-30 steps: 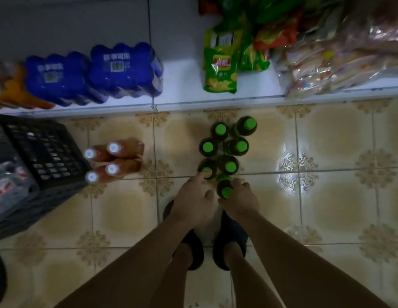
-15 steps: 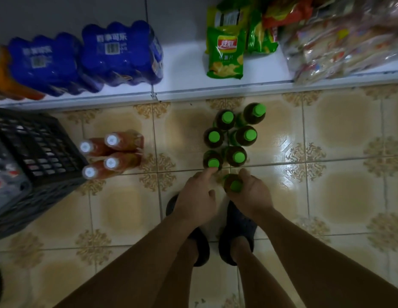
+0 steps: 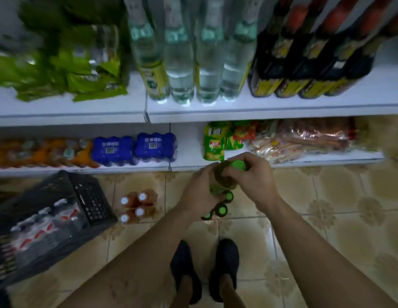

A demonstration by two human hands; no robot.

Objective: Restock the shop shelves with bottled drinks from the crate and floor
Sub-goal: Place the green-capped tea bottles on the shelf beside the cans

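Note:
Both my hands hold dark green-capped bottles [image 3: 224,176] lifted above the floor, in front of the lower shelf [image 3: 189,152]. My left hand [image 3: 201,192] grips the bottles from the left and below. My right hand [image 3: 252,176] wraps round them from the right, near a green cap [image 3: 238,164]. How many bottles I hold is hidden by my fingers. More green-capped bottles [image 3: 220,211] stand on the tiled floor under my left hand. Several orange bottles with white caps [image 3: 136,206] stand on the floor further left. A black crate [image 3: 89,196] with packed bottles sits at the left.
The upper shelf [image 3: 260,107] carries clear bottles [image 3: 193,63], dark bottles [image 3: 304,63] and green packets [image 3: 60,70]. Blue shrink-wrapped packs [image 3: 136,150], orange packs and snack bags [image 3: 215,141] lie on the lower shelf. My two dark shoes [image 3: 204,267] stand on the tiles.
My hands closed on bottles at the floor cluster and lifted them up toward the shelves. The view tilted up, bringing the upper shelf into sight.

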